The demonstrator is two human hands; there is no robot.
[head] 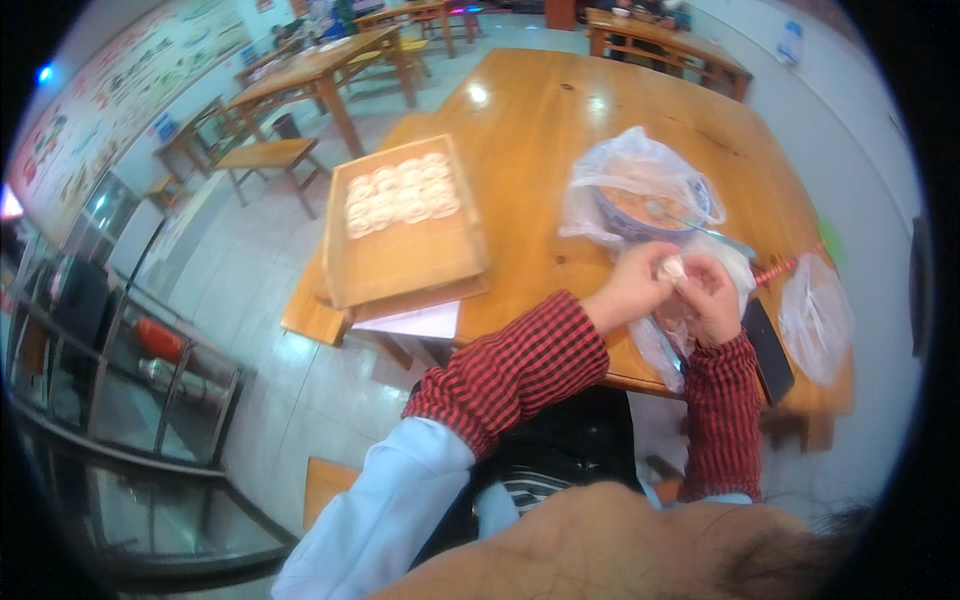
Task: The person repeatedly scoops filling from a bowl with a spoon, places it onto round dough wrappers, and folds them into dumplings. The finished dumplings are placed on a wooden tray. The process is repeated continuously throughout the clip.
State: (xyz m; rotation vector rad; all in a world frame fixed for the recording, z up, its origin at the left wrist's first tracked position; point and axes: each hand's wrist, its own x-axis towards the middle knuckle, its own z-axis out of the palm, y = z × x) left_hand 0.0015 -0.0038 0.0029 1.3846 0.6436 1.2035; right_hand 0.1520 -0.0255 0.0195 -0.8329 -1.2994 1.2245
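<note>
Between the fingertips of both hands is a small pale dumpling [671, 268]. My left hand [637, 283] grips it from one side, and my right hand [711, 300] pinches the other. Just beyond them stands a blue-and-white bowl [619, 219] of orange-pink filling [634, 199], partly wrapped in a clear plastic bag [637, 154]. A thin utensil [690, 225] leans out of the bowl. To the left, a wooden tray [405, 262] holds several rows of folded dumplings [405, 196] in its far half. Under my wrists lies more plastic, its contents partly hidden.
A dark phone-like slab [771, 352] and a crumpled plastic bag [816, 319] lie at the wooden table's [525, 150] right side, near a red stick-like item [776, 271]. White paper [412, 321] shows beneath the tray. A metal-framed rack [161, 382] stands at left; benches [266, 155] and tables are beyond.
</note>
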